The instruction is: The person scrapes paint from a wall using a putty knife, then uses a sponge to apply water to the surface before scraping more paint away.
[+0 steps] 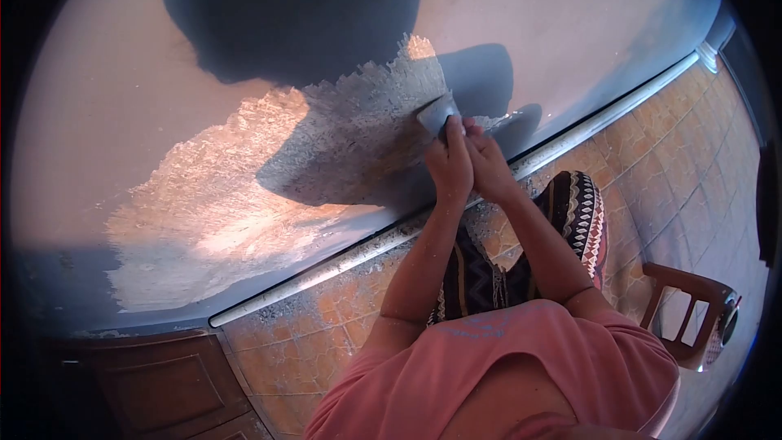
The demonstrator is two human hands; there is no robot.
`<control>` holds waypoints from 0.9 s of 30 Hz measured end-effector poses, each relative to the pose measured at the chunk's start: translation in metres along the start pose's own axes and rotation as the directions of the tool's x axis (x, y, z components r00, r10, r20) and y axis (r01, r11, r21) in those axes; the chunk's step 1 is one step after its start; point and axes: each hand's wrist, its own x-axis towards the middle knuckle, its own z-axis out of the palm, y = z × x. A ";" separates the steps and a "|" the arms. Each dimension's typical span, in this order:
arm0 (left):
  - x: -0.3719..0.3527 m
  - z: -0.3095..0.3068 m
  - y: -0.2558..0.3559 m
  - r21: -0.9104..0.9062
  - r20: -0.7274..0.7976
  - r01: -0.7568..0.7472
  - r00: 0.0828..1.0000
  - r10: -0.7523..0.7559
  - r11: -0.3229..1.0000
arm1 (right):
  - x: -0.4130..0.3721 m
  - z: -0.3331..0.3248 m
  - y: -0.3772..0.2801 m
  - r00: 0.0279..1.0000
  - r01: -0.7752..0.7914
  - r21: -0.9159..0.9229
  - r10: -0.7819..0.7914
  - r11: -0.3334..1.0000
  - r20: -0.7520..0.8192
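Note:
A scraper [437, 114] with a broad flat blade rests against the wall [106, 122], at the right edge of a rough, stripped patch [208, 187]. My left hand [450, 167] is closed around its handle, thumb pointing toward the blade. Pressed close beside it, my right hand [488, 165] is closed on the handle too. The handle itself is mostly hidden by the fingers. Smooth paint surrounds the patch above and to the right, and shadows fall across both surfaces.
A pale baseboard [326, 265] runs diagonally along the wall's foot. Flakes of debris lie on the orange tile floor [350, 297] beside it. A brown wooden cabinet [167, 383] stands at lower left, a wooden chair [692, 297] at right. My patterned trouser legs [582, 212] are near the wall.

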 end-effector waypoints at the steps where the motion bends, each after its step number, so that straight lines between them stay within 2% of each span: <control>1: 0.005 0.004 0.016 0.034 0.021 -0.019 1.000 0.018 0.999 | 0.004 -0.002 -0.017 1.000 -0.022 0.026 0.022 0.999 0.016; 2: 0.004 0.006 0.026 0.065 0.038 -0.028 0.999 0.025 0.997 | 0.004 -0.004 -0.027 0.998 -0.056 0.047 0.054 0.997 0.034; 5: 0.006 0.012 0.038 0.012 0.050 -0.016 0.999 0.016 1.000 | 0.010 -0.013 -0.037 0.982 -0.151 0.043 0.145 0.988 0.122; 7: -0.002 0.005 0.010 0.067 0.029 0.013 0.999 -0.015 0.998 | 0.000 -0.008 -0.014 1.000 -0.016 0.012 0.016 1.000 0.016; 9: 0.000 0.004 0.003 0.087 0.020 0.005 1.000 -0.007 0.996 | 0.001 -0.002 -0.016 1.000 -0.019 0.051 0.020 0.999 -0.016; 11: 0.002 0.006 0.008 0.073 0.029 -0.017 0.999 0.015 0.997 | -0.001 -0.003 -0.026 0.983 -0.182 0.158 0.180 0.970 0.028; 14: 0.005 0.012 0.026 -0.011 0.040 0.022 0.999 -0.021 1.000 | 0.008 -0.015 -0.036 0.988 -0.103 0.013 0.100 0.995 0.117; 17: -0.004 0.009 0.004 0.039 0.021 0.017 1.000 -0.018 0.999 | -0.002 -0.015 -0.019 0.994 -0.091 -0.080 0.095 0.993 0.049; 20: 0.005 0.011 0.012 0.016 0.015 -0.005 1.000 0.005 1.000 | 0.007 -0.008 -0.030 0.993 0.119 -0.166 -0.120 0.979 0.008; 23: 0.009 0.018 0.049 -0.089 0.045 0.002 0.999 0.002 0.996 | 0.017 -0.015 -0.058 0.994 -0.001 -0.155 0.018 0.988 0.106; 24: 0.009 0.018 0.034 -0.047 -0.003 -0.031 1.000 0.031 0.998 | 0.011 -0.016 -0.061 0.995 0.005 -0.230 0.018 0.973 0.095; 26: -0.003 0.008 -0.004 -0.046 -0.010 0.033 0.999 -0.034 0.998 | 0.002 -0.016 -0.015 0.998 0.069 -0.254 -0.066 0.965 0.023; 27: -0.003 0.007 -0.002 -0.043 -0.012 0.066 0.998 -0.066 0.997 | 0.000 -0.008 -0.015 0.994 0.100 -0.263 -0.108 0.959 -0.015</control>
